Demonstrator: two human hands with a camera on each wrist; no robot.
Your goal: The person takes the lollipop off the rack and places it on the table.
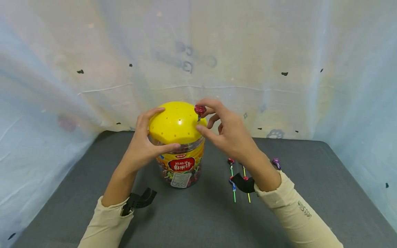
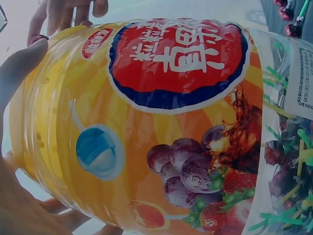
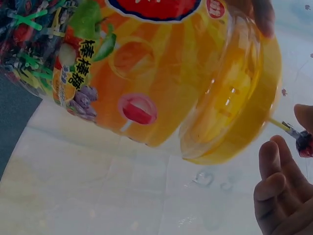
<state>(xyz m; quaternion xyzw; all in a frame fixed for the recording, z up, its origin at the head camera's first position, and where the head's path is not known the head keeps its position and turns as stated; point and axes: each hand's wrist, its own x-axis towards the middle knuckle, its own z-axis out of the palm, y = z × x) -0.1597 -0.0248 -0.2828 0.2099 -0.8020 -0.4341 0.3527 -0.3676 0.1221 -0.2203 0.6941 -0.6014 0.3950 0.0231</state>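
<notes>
A large clear jar (image 1: 181, 163) of lollipops with a colourful label stands upright, topped by a domed yellow lid (image 1: 175, 124) with small holes. My left hand (image 1: 144, 144) grips the left side of the lid, thumb across its front and fingers round the back. In the left wrist view the jar's label fills most of the picture. A red-wrapped lollipop (image 1: 200, 110) stands out of the lid's right side, its stick end at the lid in the right wrist view. My right hand (image 1: 227, 132) has its thumb and index finger curled round this lollipop.
Several lollipops lie on the grey table (image 1: 198, 220) right of the jar, among them a red one (image 1: 231, 161) and a purple one (image 1: 276, 162). My right forearm partly covers them. A pale curtain (image 1: 248, 51) hangs behind and at both sides.
</notes>
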